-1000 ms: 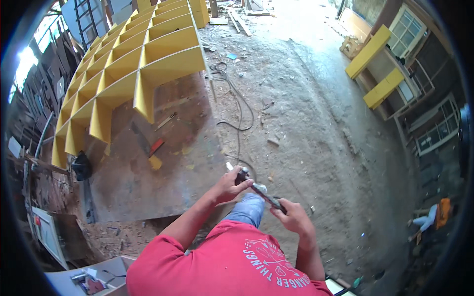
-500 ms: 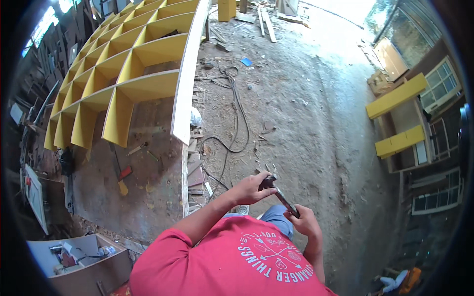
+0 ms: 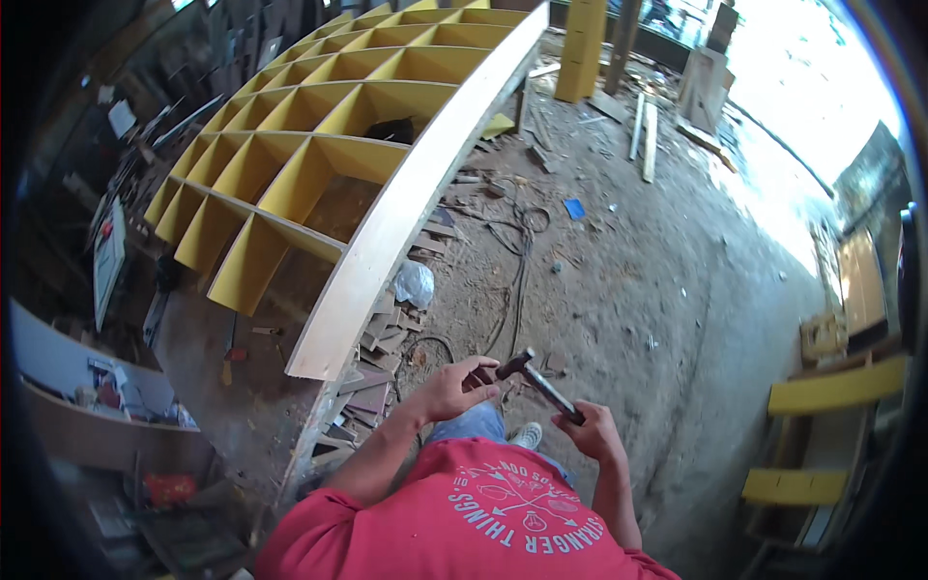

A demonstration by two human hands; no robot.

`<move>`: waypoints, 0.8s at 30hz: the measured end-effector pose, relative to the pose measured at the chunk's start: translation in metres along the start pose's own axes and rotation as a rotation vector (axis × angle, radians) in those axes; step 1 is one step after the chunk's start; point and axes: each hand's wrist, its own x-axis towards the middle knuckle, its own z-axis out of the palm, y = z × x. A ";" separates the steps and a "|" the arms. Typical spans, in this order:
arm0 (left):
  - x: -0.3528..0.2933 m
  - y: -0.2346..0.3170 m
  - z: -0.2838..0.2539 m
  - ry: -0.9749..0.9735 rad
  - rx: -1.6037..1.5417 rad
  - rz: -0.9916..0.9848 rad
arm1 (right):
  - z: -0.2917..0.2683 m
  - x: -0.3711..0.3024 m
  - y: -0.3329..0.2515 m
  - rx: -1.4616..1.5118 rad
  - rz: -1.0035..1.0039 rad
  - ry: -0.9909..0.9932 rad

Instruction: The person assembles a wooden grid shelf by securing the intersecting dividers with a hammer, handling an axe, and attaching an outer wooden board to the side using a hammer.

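Head view: a hammer (image 3: 553, 394) with a dark, blunt head and a straight handle is held in front of a red shirt (image 3: 406, 536), above a rough, gritty floor (image 3: 619, 319). The handle's lower end is wrapped by the fingers of the right hand (image 3: 596, 432). Just beside the hammer's head, the left hand (image 3: 450, 391) is held with fingers loosely bent and thumb apart; whether the metal is touched cannot be told. To the left, a large yellow grid (image 3: 290, 184) of thin crossed panels, edged by a long, smooth, pale board (image 3: 387, 227), is set over a stained brown tabletop (image 3: 261, 416). Flat wood scraps (image 3: 372, 401) are heaped beside it, near a crumpled plastic bag (image 3: 415, 284) and a looped dark cable (image 3: 523, 275). The grid's far end is cut off by the upper edge, the upper right is washed out by glare, and the contents of a box (image 3: 106, 440) at lower left are blurred.
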 end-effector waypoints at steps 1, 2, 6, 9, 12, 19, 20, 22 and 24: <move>0.018 0.011 -0.007 0.040 0.008 -0.043 | -0.022 0.028 0.001 0.002 -0.005 0.006; 0.035 0.017 -0.016 0.074 -0.002 -0.053 | -0.044 0.056 -0.001 0.003 -0.007 0.012; 0.104 0.041 -0.066 0.294 0.027 -0.010 | -0.105 0.170 0.002 -0.037 -0.071 -0.010; 0.163 0.047 -0.126 0.518 0.172 0.051 | -0.129 0.257 -0.009 -0.045 -0.088 -0.048; 0.232 0.044 -0.203 0.657 0.302 0.070 | -0.132 0.336 0.003 -0.008 -0.093 -0.062; 0.403 0.037 -0.413 0.761 0.623 -0.224 | -0.185 0.517 -0.073 0.051 -0.154 -0.127; 0.421 0.015 -0.445 0.734 0.716 -0.279 | -0.194 0.543 -0.088 0.038 -0.179 -0.151; 0.459 -0.022 -0.493 0.550 0.891 -0.477 | -0.205 0.592 -0.101 0.030 -0.227 -0.147; 0.509 -0.064 -0.528 0.338 1.036 -0.713 | -0.218 0.640 -0.111 0.054 -0.251 -0.160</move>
